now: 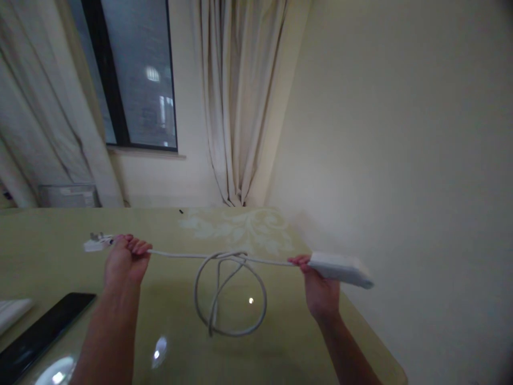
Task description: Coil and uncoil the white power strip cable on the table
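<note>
My left hand (pixel 125 259) is closed round a white cable (pixel 232 291) close to its white plug (pixel 94 244), which sticks out to the left of the fist. My right hand (pixel 316 286) grips the white power strip (pixel 340 268) at the cable's other end, holding it out to the right. Between the hands the cable stretches roughly level above the table, and its slack hangs down in a few tangled loops over the middle of the tabletop.
A glossy yellow-green table (pixel 180 342) with a pale floral pattern lies below. A black phone (pixel 40 334) rests at the lower left beside a white object (pixel 12 313). Behind are a dark window (pixel 136 75), cream curtains (pixel 236 96) and a plain wall at right.
</note>
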The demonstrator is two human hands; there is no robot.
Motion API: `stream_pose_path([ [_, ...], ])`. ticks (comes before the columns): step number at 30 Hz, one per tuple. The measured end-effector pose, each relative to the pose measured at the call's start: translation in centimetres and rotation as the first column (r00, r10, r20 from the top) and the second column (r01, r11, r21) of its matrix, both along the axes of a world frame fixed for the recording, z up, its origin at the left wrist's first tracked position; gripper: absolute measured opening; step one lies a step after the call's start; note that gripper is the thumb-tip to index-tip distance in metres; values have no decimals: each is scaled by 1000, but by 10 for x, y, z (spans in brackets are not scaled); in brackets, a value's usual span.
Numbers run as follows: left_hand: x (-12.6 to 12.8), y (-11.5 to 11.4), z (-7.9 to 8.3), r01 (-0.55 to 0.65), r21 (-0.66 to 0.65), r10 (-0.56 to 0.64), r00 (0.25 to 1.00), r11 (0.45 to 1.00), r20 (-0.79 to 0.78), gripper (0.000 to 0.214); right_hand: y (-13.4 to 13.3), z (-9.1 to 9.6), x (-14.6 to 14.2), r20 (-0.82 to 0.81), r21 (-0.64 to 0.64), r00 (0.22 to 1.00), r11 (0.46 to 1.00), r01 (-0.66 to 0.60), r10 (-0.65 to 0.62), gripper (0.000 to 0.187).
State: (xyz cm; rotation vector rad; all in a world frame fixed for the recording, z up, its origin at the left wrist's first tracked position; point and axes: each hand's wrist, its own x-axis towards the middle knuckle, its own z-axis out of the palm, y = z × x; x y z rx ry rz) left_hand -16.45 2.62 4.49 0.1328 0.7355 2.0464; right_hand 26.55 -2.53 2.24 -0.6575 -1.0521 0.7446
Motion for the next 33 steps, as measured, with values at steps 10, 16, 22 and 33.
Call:
stream_pose_path([
  [10,12,-11,16,41,106,-24,987,994,-160,41,26,38,61,-324,-120,933,985,128,-160,47],
  [16,62,1,16,206,91,-186,964,974,-189,22,52,29,9,-156,-189,979,977,102,-133,57],
  [22,36,-4,1,302,181,-231,914,936,-334,16,63,14,26,-93,-318,978,937,147,-185,58],
  [33,26,-23,22,26,173,32,945,985,-324,29,65,9,133,-192,-348,864,855,384,-466,59],
])
